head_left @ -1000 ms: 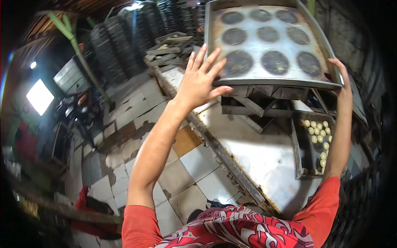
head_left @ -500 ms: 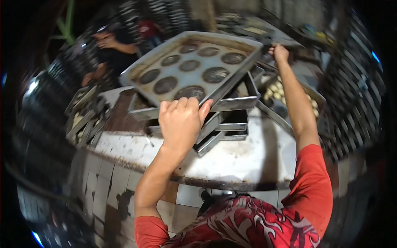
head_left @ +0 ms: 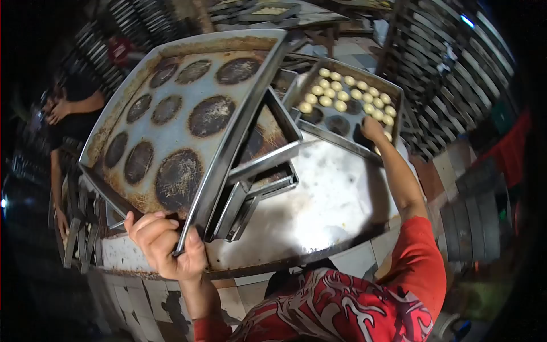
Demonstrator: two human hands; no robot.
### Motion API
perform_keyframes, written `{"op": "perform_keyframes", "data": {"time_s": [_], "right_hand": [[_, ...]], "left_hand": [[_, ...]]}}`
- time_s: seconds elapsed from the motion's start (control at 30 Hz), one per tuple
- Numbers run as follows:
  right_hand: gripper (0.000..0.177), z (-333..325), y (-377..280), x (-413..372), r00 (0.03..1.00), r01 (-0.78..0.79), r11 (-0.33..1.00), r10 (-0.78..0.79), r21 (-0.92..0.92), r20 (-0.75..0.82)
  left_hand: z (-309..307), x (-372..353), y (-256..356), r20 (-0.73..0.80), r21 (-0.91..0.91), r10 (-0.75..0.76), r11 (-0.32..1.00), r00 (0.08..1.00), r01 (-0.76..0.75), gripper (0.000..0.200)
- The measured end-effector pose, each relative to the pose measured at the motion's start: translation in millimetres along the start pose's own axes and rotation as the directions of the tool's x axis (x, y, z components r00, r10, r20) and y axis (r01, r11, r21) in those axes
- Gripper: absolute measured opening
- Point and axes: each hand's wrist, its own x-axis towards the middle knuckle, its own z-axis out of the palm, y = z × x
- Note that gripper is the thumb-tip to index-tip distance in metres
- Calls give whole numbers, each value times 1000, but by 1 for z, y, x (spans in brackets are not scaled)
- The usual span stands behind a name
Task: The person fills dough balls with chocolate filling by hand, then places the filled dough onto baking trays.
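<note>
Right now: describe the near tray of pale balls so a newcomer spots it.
Start at the white tabletop with its crisscrossed pile of metal trays. Right of that pile sits a rectangular tray. Pale balls cover much of its floor, whereas the tilted tray over the pile shows only dark circles.

- Stained metal tray (head_left: 171, 138): shallow, tilted, nine scorched rounds across its bottom.
- Second tray (head_left: 337, 140): to its right, metal, with dark rounds.
- Pale balls (head_left: 340, 106): smooth, grouped inside the second tray.
</note>
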Motion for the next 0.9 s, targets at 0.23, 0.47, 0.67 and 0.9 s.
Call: {"op": "perform_keyframes", "data": {"time_s": [0.23,0.47,0.67,0.9], "right_hand": [[35,3,94,28,893,336,875,-178,-349,413],[22,-63,27,-31,901,342,908,-245,240,-358],[14,-78,-160,-296,667,678,347,78,647,-741],[27,9,-315,-568,-46,815,-70,-997,576,-56]], "left_hand": [[-7,3,-3,3,65,-42,997,999,42,26],[-13,-11,-18,-81,-2,-35,999,996,35,61],[-40,-161,73,210,-786,-642,338,737,518,57],[-208,-312,86,509,-665,-842,-518,-181,538,29]]}}
